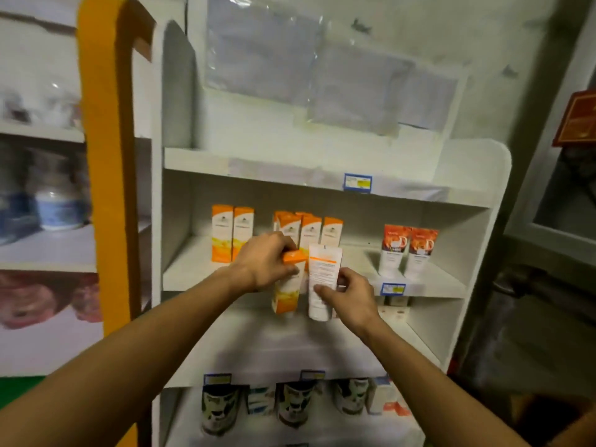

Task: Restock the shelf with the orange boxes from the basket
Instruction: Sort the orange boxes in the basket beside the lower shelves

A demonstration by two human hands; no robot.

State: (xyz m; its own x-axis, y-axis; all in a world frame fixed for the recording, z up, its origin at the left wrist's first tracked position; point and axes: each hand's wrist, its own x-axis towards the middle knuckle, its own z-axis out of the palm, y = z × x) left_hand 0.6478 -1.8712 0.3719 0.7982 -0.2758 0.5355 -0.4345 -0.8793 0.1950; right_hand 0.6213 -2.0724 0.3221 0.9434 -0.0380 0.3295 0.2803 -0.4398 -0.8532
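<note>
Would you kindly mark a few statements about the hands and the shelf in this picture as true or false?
1. The left hand grips an orange box by its top. True.
2. The right hand is empty. False: it holds a white tube.
3. Orange boxes on the shelf stand upright. True.
4. The two red-topped tubes lie flat at the shelf's left end. False: they stand upright at its right end.

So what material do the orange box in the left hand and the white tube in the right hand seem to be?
Orange box: likely matte printed cardboard, from its flat faces and sharp edges. White tube: probably smooth plastic, from its rounded body and flat crimped top, though blur leaves it open.
</note>
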